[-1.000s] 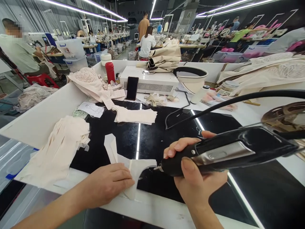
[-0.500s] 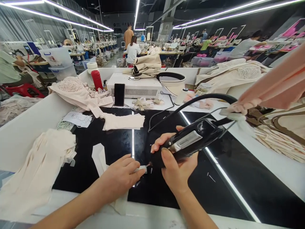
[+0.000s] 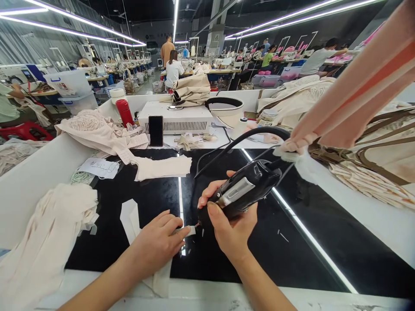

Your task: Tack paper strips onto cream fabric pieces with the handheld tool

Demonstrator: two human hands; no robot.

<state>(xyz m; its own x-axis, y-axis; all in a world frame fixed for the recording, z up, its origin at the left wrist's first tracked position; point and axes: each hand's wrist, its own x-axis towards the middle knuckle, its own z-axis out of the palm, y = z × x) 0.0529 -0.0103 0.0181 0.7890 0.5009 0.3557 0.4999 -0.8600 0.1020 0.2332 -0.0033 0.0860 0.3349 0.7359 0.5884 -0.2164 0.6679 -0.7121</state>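
My right hand (image 3: pixel 231 226) is wrapped round a black corded hand tool (image 3: pixel 240 190) with a silver plate on its side. The tool tilts down to the left, and its thin tip is at the end of a small pale strip (image 3: pixel 192 230). My left hand (image 3: pixel 162 237) pinches this strip low over the glossy black board (image 3: pixel 110 233); the rest of it is hidden under my fingers. A pink cloth (image 3: pixel 343 95) is tied at the tool's rear end with whitish wrapping. Beneath my left forearm, a long pale fabric piece (image 3: pixel 129 220) lies partly covered.
Cream fabric pieces (image 3: pixel 48 229) heap at the left, and a flat cream piece (image 3: pixel 164 167) lies farther back. A phone (image 3: pixel 156 131) leans on a white vented box (image 3: pixel 178 115). The black cord (image 3: pixel 210 157) loops behind the tool. Stacked fabric (image 3: pixel 372 185) is at right.
The whole view has shifted slightly, with most things now a little farther left. The pink cloth hangs farther left. Both hands keep their hold, the tool's tip still at the strip.
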